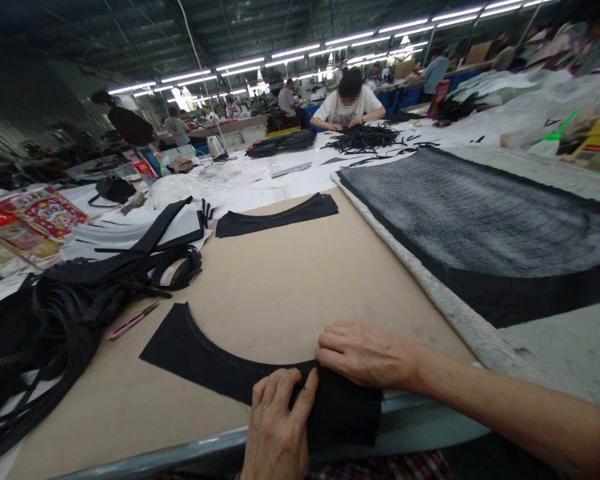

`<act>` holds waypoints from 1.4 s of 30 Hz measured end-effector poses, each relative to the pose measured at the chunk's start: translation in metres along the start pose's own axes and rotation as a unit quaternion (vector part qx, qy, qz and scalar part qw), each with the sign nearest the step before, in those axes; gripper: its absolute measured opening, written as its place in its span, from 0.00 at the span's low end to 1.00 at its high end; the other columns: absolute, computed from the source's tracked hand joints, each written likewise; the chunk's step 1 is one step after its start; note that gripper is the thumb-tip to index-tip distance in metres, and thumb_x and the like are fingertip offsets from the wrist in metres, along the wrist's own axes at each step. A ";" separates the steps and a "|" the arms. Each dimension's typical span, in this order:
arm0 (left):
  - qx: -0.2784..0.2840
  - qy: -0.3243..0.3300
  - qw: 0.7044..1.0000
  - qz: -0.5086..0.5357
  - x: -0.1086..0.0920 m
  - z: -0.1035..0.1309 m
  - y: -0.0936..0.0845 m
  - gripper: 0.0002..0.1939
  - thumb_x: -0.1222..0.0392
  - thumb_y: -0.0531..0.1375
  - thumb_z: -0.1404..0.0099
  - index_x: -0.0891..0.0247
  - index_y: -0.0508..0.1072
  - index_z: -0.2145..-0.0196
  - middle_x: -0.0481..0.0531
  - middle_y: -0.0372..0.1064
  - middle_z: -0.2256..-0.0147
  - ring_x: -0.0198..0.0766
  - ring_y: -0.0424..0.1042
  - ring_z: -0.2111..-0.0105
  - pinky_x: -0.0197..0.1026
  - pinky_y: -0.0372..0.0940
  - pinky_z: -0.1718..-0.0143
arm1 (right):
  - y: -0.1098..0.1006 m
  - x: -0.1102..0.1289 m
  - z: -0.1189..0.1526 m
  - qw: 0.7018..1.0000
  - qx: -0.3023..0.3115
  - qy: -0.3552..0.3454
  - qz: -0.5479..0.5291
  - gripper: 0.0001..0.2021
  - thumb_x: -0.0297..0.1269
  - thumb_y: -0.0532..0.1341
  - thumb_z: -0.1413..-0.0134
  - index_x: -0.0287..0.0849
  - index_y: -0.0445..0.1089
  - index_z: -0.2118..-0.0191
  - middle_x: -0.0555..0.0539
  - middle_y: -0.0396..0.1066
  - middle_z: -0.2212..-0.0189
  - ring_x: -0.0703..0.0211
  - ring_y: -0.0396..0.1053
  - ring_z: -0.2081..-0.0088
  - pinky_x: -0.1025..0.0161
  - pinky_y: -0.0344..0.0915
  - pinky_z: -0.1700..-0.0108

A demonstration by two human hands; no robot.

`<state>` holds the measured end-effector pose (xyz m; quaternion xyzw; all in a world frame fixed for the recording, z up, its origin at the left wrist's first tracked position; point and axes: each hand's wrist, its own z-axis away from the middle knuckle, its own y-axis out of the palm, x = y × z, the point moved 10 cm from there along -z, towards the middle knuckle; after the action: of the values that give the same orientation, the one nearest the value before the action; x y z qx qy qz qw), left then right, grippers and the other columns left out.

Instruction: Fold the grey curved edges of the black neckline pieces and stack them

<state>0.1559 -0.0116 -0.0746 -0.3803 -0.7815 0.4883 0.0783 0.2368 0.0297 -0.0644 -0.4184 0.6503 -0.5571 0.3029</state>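
Note:
A curved black fabric piece [210,360] lies along the near edge of the tan board, its right end hanging over that edge. My left hand [280,417] rests on it from below, fingers bent and pressed to its inner curved edge. Beside it, my right hand [363,353] has its fingers closed at the same curved edge, the fingertips close to my left index finger. What the fingertips pinch is partly hidden, but it is the fabric's rim. A second curved black piece [280,217] lies flat at the board's far side.
Black strips [65,307] are heaped at the left, near a pink-handled tool [133,321]. On the right, a large dark sheet [480,227] lies on a grey-white padded surface [555,347]. A person [350,100] works across the table behind black scraps [365,138].

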 end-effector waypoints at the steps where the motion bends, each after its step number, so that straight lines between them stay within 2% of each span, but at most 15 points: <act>1: 0.001 0.000 1.000 0.001 0.000 0.000 0.000 0.24 0.71 0.46 0.34 0.60 0.68 0.45 0.56 0.66 0.59 0.41 0.63 0.56 0.44 0.57 0.54 | 0.000 0.001 0.000 1.000 -0.004 -0.006 0.007 0.12 0.28 0.48 0.35 0.40 0.65 0.68 0.48 0.65 0.71 0.61 0.58 0.71 0.62 0.53 0.67; 5: 0.007 0.002 1.000 -0.008 -0.001 -0.001 0.000 0.24 0.71 0.46 0.35 0.60 0.68 0.45 0.56 0.66 0.59 0.41 0.63 0.56 0.44 0.56 0.54 | 0.003 0.001 -0.001 1.000 -0.014 0.006 0.011 0.12 0.29 0.49 0.35 0.40 0.64 0.69 0.48 0.65 0.71 0.61 0.58 0.71 0.62 0.53 0.67; 10: 0.023 0.022 0.999 -0.029 -0.001 -0.002 0.001 0.24 0.72 0.47 0.36 0.62 0.67 0.45 0.56 0.67 0.59 0.41 0.64 0.56 0.43 0.57 0.55 | 0.005 -0.011 0.000 0.993 -0.016 0.105 -0.043 0.10 0.30 0.50 0.37 0.40 0.64 0.69 0.47 0.65 0.70 0.60 0.60 0.68 0.62 0.55 0.65; 13: 0.037 0.053 0.997 -0.042 -0.004 -0.002 0.002 0.24 0.71 0.49 0.37 0.63 0.66 0.44 0.56 0.67 0.59 0.41 0.63 0.56 0.42 0.57 0.55 | 0.005 -0.018 0.002 0.981 -0.021 0.163 -0.102 0.08 0.31 0.51 0.38 0.40 0.64 0.67 0.46 0.66 0.68 0.59 0.61 0.66 0.63 0.57 0.62; 16: 0.041 0.057 0.996 -0.048 -0.003 -0.002 0.001 0.24 0.71 0.49 0.37 0.64 0.66 0.44 0.55 0.67 0.59 0.41 0.63 0.56 0.42 0.57 0.55 | 0.003 -0.025 0.003 0.966 -0.020 0.205 -0.154 0.07 0.31 0.51 0.38 0.40 0.65 0.66 0.46 0.67 0.67 0.59 0.63 0.65 0.63 0.59 0.61; 21: 0.038 0.045 0.997 -0.046 -0.004 -0.002 0.001 0.23 0.71 0.49 0.36 0.63 0.67 0.45 0.55 0.67 0.59 0.41 0.63 0.56 0.42 0.57 0.55 | 0.004 -0.031 0.000 0.943 0.038 0.209 -0.255 0.08 0.34 0.52 0.37 0.41 0.67 0.64 0.47 0.70 0.66 0.59 0.66 0.63 0.63 0.61 0.59; 24: 0.022 0.025 0.999 -0.026 -0.004 -0.003 -0.001 0.23 0.71 0.48 0.36 0.61 0.68 0.46 0.55 0.67 0.59 0.41 0.63 0.56 0.42 0.57 0.56 | 0.003 -0.034 0.002 0.932 0.064 0.206 -0.291 0.08 0.36 0.57 0.41 0.41 0.68 0.58 0.45 0.72 0.62 0.56 0.68 0.60 0.62 0.62 0.58; 26: 0.008 0.004 1.000 0.002 -0.002 -0.004 -0.004 0.22 0.71 0.47 0.35 0.60 0.69 0.47 0.55 0.67 0.59 0.41 0.63 0.56 0.43 0.57 0.55 | 0.002 -0.035 0.004 0.929 0.070 0.212 -0.295 0.10 0.33 0.60 0.46 0.41 0.68 0.56 0.44 0.72 0.60 0.55 0.68 0.58 0.62 0.62 0.56; 29: -0.006 -0.028 0.998 0.050 0.002 -0.009 -0.009 0.20 0.72 0.47 0.34 0.59 0.70 0.51 0.54 0.67 0.56 0.41 0.63 0.53 0.45 0.57 0.54 | 0.002 -0.037 0.009 0.923 0.066 0.239 -0.295 0.13 0.27 0.59 0.50 0.40 0.69 0.57 0.44 0.72 0.60 0.56 0.68 0.58 0.62 0.62 0.55; 33: 0.035 -0.072 0.994 0.069 0.011 -0.029 -0.003 0.16 0.68 0.53 0.35 0.58 0.67 0.50 0.53 0.67 0.57 0.41 0.65 0.55 0.46 0.59 0.55 | 0.003 -0.036 0.011 0.916 0.068 0.268 -0.291 0.12 0.26 0.59 0.52 0.40 0.71 0.59 0.44 0.73 0.61 0.55 0.69 0.58 0.63 0.62 0.56; 37: 0.128 -0.129 0.979 0.091 0.018 -0.048 0.021 0.14 0.70 0.56 0.39 0.58 0.70 0.57 0.51 0.67 0.61 0.43 0.66 0.59 0.48 0.62 0.57 | 0.002 -0.039 0.012 0.922 0.068 0.276 -0.264 0.11 0.28 0.59 0.52 0.40 0.72 0.60 0.44 0.75 0.63 0.53 0.70 0.59 0.63 0.62 0.58; 39: 0.159 -0.134 0.972 0.107 0.017 -0.053 0.029 0.14 0.73 0.55 0.41 0.59 0.71 0.60 0.51 0.68 0.63 0.42 0.66 0.60 0.48 0.64 0.58 | 0.002 -0.040 0.014 0.923 0.071 0.278 -0.255 0.11 0.28 0.58 0.52 0.39 0.73 0.61 0.44 0.75 0.64 0.53 0.71 0.61 0.64 0.62 0.60; 42: 0.172 -0.127 0.970 0.117 0.015 -0.058 0.033 0.14 0.74 0.53 0.42 0.60 0.73 0.63 0.51 0.68 0.65 0.42 0.68 0.61 0.46 0.66 0.59 | 0.000 -0.042 0.017 0.926 0.070 0.274 -0.249 0.11 0.29 0.58 0.51 0.40 0.74 0.62 0.44 0.75 0.64 0.54 0.71 0.62 0.65 0.61 0.61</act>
<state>0.1910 0.0472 -0.0761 -0.3850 -0.6390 0.6657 -0.0147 0.2709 0.0589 -0.0708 -0.3757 0.5425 -0.7513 -0.0070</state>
